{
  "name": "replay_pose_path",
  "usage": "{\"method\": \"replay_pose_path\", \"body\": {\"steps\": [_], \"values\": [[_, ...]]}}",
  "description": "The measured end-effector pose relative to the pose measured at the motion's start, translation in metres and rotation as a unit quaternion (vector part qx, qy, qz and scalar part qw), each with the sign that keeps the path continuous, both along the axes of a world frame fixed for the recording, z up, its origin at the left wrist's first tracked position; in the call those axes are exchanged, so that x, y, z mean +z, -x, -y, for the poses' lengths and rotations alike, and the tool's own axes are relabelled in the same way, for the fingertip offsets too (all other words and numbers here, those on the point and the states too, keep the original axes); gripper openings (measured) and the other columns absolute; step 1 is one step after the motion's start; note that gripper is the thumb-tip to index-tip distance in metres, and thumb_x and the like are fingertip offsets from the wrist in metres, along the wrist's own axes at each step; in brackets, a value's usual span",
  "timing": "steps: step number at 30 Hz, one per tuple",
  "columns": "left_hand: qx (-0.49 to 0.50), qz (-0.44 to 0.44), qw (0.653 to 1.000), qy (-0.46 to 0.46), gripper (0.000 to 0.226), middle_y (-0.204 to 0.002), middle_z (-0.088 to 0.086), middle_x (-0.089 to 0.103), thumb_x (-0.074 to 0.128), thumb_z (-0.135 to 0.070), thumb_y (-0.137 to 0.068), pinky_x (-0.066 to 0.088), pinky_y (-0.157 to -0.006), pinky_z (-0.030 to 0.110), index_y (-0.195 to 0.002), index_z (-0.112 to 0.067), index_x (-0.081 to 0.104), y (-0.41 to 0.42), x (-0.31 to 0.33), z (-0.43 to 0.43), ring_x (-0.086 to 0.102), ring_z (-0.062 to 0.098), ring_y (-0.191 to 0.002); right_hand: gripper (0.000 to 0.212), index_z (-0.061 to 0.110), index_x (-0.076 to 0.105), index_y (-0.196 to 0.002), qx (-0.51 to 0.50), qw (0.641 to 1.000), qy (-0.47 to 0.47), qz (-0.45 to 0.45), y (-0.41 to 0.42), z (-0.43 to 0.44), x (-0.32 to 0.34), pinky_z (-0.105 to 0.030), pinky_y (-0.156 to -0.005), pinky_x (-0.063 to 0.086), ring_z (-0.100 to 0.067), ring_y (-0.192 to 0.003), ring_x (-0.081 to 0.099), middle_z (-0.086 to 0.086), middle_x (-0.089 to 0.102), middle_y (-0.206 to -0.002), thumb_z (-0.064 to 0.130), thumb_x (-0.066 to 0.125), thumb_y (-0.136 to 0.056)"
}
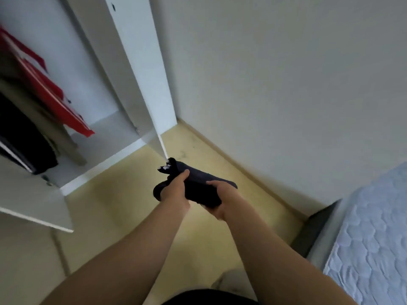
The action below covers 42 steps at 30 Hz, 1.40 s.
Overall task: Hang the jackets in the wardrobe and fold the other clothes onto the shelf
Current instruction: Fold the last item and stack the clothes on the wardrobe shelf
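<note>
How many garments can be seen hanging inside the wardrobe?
3: a red garment furthest right, a beige garment next to it, and a black garment at the frame's left edge. More may be hidden beyond that edge.

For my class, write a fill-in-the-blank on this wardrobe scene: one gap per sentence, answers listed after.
The left hand and right hand hold the dark garment above the ____.
The brightest hanging garment in the wardrobe is ____.
The quilted mattress lies on the person's ____ side.
Answers: floor; red; right.
</note>
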<state>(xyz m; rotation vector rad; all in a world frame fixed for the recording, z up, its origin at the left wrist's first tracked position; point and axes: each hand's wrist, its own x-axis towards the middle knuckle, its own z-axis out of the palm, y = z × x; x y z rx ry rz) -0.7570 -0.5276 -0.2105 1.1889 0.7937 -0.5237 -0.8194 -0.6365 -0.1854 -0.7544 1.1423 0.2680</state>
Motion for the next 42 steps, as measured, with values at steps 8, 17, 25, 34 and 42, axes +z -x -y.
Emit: {"method": "replay_pose_path", "body": {"steps": [8, 17, 25, 34, 42], "values": [[0.133, -0.058, 0.989, 0.022, 0.043, -0.113, 0.013, 0.071, 0.078, -0.033, -0.085, 0.058, -0.064, 0.041, -0.121, -0.020, 0.060, -0.090, 0.034, -0.066, 0.069, 0.033, -0.099, 0.040, 0.009, 0.058, -0.112, 0.198, 0.978, 0.050, 0.037, -0.130, -0.017, 0.032, -0.043, -0.067, 0.063, -0.036, -0.090, 0.068, -0.019, 0.065, -0.109, 0.015, 0.082, -0.081], [0.263, 0.026, 0.964, 0.010, 0.041, -0.108, 0.021, 0.068, 0.082, -0.020, -0.083, 0.061, -0.054, 0.044, -0.115, -0.007, 0.060, -0.179, 0.092, -0.061, 0.069, 0.037, -0.093, 0.023, 0.003, 0.068, -0.106, 0.334, 0.933, 0.011, 0.137, -0.269, 0.002, 0.076, -0.039, -0.059, 0.061, -0.036, -0.085, 0.072, -0.021, 0.074, -0.093, 0.015, 0.076, -0.087], [0.308, 0.093, 0.947, -0.007, 0.029, -0.105, 0.021, 0.067, 0.080, -0.014, -0.083, 0.061, -0.058, 0.046, -0.105, -0.005, 0.063, -0.249, 0.172, -0.089, 0.066, 0.035, -0.093, 0.031, 0.004, 0.064, -0.113, 0.395, 0.897, -0.053, 0.191, -0.364, -0.027, 0.151, -0.047, -0.069, 0.062, -0.042, -0.104, 0.064, -0.024, 0.065, -0.115, 0.012, 0.076, -0.085], [0.275, 0.191, 0.942, -0.022, 0.020, -0.108, 0.018, 0.064, 0.075, -0.015, -0.088, 0.062, -0.052, 0.043, -0.102, -0.008, 0.064, -0.393, 0.256, -0.182, 0.064, 0.033, -0.094, 0.025, 0.006, 0.063, -0.106, 0.383, 0.875, -0.015, 0.295, -0.512, -0.127, 0.233, -0.043, -0.058, 0.062, -0.037, -0.101, 0.064, -0.021, 0.063, -0.112, 0.017, 0.075, -0.087], [0.234, 0.310, 0.921, -0.008, 0.025, -0.112, 0.015, 0.066, 0.074, -0.020, -0.089, 0.062, -0.054, 0.040, -0.109, -0.010, 0.065, -0.560, 0.366, -0.272, 0.067, 0.032, -0.098, 0.024, 0.012, 0.065, -0.104, 0.307, 0.853, 0.043, 0.421, -0.670, -0.219, 0.339, -0.033, -0.055, 0.059, -0.029, -0.099, 0.067, -0.014, 0.068, -0.109, 0.027, 0.075, -0.088]]}}
